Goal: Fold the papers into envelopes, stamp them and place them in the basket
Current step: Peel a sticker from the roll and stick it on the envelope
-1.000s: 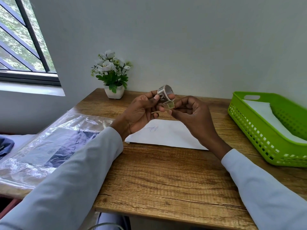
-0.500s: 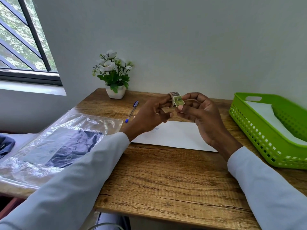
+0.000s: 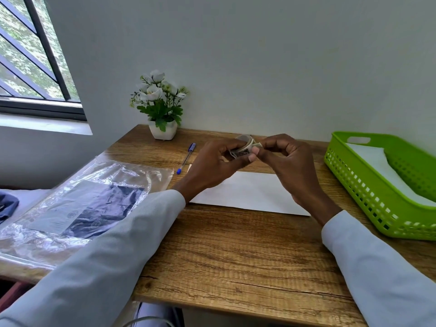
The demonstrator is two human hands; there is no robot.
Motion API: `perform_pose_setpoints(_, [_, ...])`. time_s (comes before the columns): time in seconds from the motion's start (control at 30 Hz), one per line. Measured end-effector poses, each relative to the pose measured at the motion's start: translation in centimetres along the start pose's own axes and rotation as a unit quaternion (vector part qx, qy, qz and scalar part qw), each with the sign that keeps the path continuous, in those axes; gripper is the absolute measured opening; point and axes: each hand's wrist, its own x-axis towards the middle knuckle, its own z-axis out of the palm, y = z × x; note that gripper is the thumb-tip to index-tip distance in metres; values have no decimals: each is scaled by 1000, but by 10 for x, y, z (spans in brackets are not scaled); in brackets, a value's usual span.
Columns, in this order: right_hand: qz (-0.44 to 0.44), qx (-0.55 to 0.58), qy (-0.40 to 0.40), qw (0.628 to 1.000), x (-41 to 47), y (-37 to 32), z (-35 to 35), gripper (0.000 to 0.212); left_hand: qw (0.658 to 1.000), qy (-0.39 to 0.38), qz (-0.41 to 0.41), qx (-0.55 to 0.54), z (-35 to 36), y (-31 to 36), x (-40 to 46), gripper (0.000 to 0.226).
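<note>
A white folded paper envelope [image 3: 250, 191] lies flat on the wooden table [image 3: 236, 256], partly hidden under my hands. Above it my left hand [image 3: 217, 164] grips a small roll of stamps [image 3: 245, 143]. My right hand [image 3: 286, 159] pinches the loose end of the roll [image 3: 257, 145] between thumb and fingertips. A green plastic basket [image 3: 368, 192] stands at the right with a white folded paper [image 3: 377, 166] inside it.
A blue pen [image 3: 186, 158] lies behind my left hand. A clear plastic bag [image 3: 89, 199] with dark contents covers the table's left part. A white pot of flowers [image 3: 162, 109] stands at the back by the wall. A window is at the far left.
Both hands have shifted a little right with the stamp roll. The roll has turned in my left hand, and my right fingers now pinch its loose end. The pen came into sight.
</note>
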Motion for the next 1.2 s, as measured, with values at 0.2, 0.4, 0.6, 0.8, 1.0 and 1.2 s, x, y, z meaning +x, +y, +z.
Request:
perform_pose_setpoints(0.2, [-12,-13,-2,1000,-1,-4,3,14,999,29,-32,2,-3,-5,1,22])
perform_pose_setpoints(0.4, [17,-3,-9,1000,0,-1,4,12,999,21,-46,6,-6,-16,1,25])
perform_pose_setpoints(0.6, [85,107,-35,990,0,-5,2,5,997,32,-71,0,-11,-23,1,38])
perform_pose_setpoints(0.8, [110,134,-15,985,1,-7,-2,10,994,71,-60,61,-30,-23,6,33])
perform_pose_setpoints(1.0, [108,115,12,987,-1,-1,-8,10,940,107,-133,295,-70,-34,10,37])
perform_pose_setpoints(1.2, [111,115,-10,987,-2,3,-6,10,885,3,-243,397,-103,-60,5,17])
